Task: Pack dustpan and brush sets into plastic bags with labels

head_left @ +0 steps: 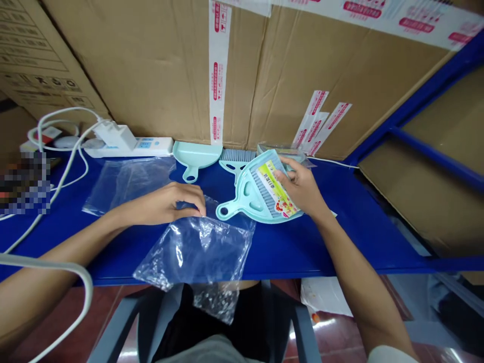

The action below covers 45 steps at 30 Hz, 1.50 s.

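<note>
My right hand (300,184) grips a light-green dustpan (242,194) at its wide end. A small brush with grey-blue bristles (266,191) and a yellow-green printed label (278,186) lies nested in it. The dustpan's looped handle points left, toward my other hand. My left hand (185,201) pinches the edge of a clear plastic bag (204,247), which hangs over the front edge of the table. Behind them, a second dustpan (198,155) and a second brush (235,160) lie on the blue table (340,242).
Another clear bag (130,181) lies flat at the left. Behind it sits a white power strip (151,146) with a plugged-in adapter (115,135). A white cable (85,282) loops across the left foreground. Large cardboard (159,75) stands along the back. A blue frame (434,156) borders the right side.
</note>
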Available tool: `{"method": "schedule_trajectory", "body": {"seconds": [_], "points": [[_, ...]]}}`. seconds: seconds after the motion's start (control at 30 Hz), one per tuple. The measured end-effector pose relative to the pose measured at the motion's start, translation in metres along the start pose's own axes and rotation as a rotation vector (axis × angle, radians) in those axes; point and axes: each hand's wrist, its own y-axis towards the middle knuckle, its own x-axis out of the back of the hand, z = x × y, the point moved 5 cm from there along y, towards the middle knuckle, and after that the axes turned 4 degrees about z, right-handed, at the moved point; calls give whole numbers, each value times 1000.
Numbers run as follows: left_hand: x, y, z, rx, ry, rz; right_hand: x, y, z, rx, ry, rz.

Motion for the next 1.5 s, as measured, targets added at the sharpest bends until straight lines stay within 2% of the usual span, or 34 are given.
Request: {"method": "schedule_trajectory", "body": {"seconds": [0.2,0.37,0.5,0.67,0.8,0.97,1.03,1.17,1.2,1.23,1.27,1.33,1.4,1.43,1.5], "points": [[-11,6,-16,-39,-105,-130,-36,-16,6,-78,-36,168],[-17,7,-21,-101,-100,-239,-70,-29,4,-155,-35,288],[-16,6,-17,-134,-63,-295,-84,-36,-1,-231,28,340],[-15,7,-18,-254,-53,-348,-97,-44,5,-266,87,421],[-15,6,-23,-294,-70,-423,-101,-43,15,-158,96,344],[-5,2,-26,-247,-126,-489,-103,-44,12,-225,211,311],[7,-1,-20,-198,-290,-518,-97,-43,12,-232,252,250],[37,-13,7,-127,-723,-767,-73,-35,17,-162,345,24],[40,-14,15,-97,-804,-795,-66,-32,19,-129,362,-34],[40,-13,23,-54,-873,-777,-59,-29,20,-97,376,-83],[36,-9,29,-3,-933,-710,-53,-27,20,-67,390,-126],[19,-1,35,84,-1026,-500,-45,-23,19,-23,414,-194],[1,6,32,108,-1084,-316,-39,-21,15,-2,429,-244],[-6,8,29,98,-1107,-275,-38,-20,13,2,427,-255],[-13,9,24,81,-1136,-282,-38,-19,9,-5,409,-242]]}}
